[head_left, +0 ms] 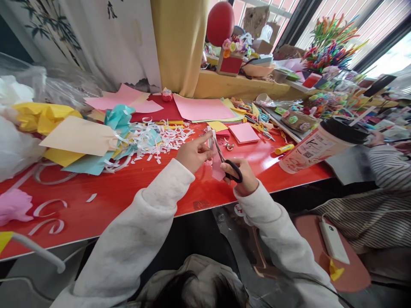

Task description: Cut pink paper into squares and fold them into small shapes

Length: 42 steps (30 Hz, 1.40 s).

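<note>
L hand (193, 153) pinching pink paper (217, 166), R hand (246, 176) gripping scissors (236, 166), all mid-scene, over/nr table's (192, 190) near edge. Risk: blades run close to L fingertips, so a slip cld nick them or tear paper. Scissors' long axis near-right to far-left, tips far; paper's approx near-far.

- Scissors (222, 156): black loop handles, slim blades; held slantwise over the red tabletop (199, 191), handles toward its near edge, blades toward its far side.
- Pink paper piece (217, 167): narrow, held beside the blades, lower end toward the tabletop's near edge.
- White strip (211, 136): narrow, farther from that edge; details unclear.
</note>
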Available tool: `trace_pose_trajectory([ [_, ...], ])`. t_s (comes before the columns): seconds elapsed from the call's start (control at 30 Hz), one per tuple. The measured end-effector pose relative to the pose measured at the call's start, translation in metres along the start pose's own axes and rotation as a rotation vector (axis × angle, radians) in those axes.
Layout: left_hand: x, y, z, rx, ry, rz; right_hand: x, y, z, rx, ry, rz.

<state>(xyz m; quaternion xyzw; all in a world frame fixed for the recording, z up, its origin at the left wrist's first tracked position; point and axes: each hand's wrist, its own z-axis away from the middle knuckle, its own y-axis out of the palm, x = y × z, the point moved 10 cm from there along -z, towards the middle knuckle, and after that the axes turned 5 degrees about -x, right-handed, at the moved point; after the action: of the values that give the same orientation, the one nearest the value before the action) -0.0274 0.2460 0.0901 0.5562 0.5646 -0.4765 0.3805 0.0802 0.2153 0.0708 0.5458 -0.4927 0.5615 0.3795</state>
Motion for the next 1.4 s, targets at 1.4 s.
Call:
trace_pose_trajectory([
  [1.4,0.008,0.009,-0.003,0.105,-0.015,0.121,-0.002,-0.003,0.001,-0.01,0.005,0.024],
])
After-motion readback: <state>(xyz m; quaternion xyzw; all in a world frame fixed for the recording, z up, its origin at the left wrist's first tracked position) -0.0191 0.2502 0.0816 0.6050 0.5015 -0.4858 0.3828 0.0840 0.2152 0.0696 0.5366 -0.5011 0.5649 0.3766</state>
